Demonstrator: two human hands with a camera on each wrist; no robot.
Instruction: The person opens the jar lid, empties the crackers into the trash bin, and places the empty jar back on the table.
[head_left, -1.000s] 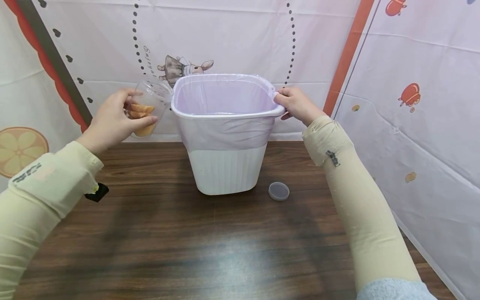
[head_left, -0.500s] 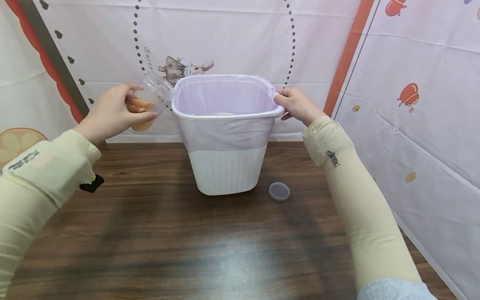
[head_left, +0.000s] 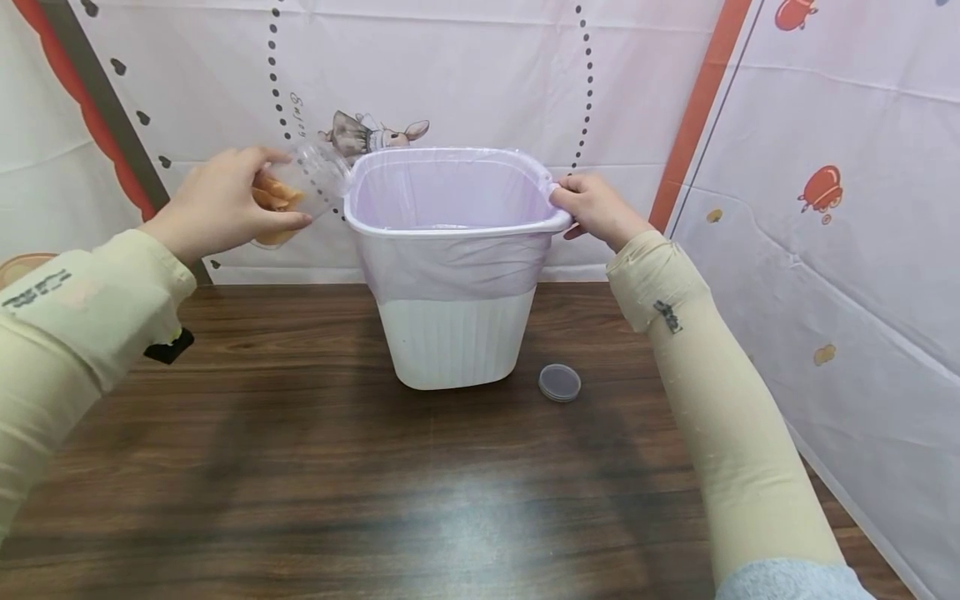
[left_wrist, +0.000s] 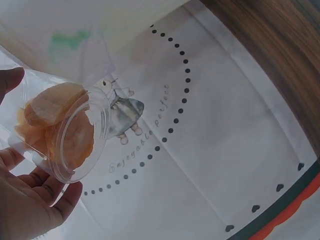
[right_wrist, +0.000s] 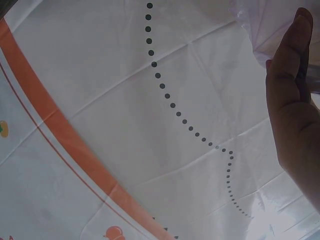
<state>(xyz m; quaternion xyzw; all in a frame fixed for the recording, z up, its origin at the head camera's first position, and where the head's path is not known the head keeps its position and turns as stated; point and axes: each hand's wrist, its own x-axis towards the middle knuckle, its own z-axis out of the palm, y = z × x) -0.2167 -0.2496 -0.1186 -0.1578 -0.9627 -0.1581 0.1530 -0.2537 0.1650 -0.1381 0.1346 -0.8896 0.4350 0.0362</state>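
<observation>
A clear plastic cup (head_left: 321, 177) with thin orange-brown slices (head_left: 274, 195) inside is gripped by my left hand (head_left: 213, 204). Tilted over, its upper end is close to the left rim of a white bin (head_left: 453, 342); I cannot tell whether they touch. The slices (left_wrist: 56, 122) show through the cup's wall in the left wrist view. A thin lilac bag (head_left: 457, 262) lines the bin and folds down over its outside. On the far side, my right hand (head_left: 600, 210) grips the bin's right rim, thumb on top of the bag's edge.
A round clear lid (head_left: 559, 382) lies on the dark wood table (head_left: 420, 483), right of the bin's base. Printed white cloth (head_left: 480, 75) hangs close behind the bin and along both sides. A black object (head_left: 169, 347) hangs under the left sleeve.
My left hand has raised the cup a little and tilted it further, its lower end swinging up. My right hand, the bin and the lid have stayed in place.
</observation>
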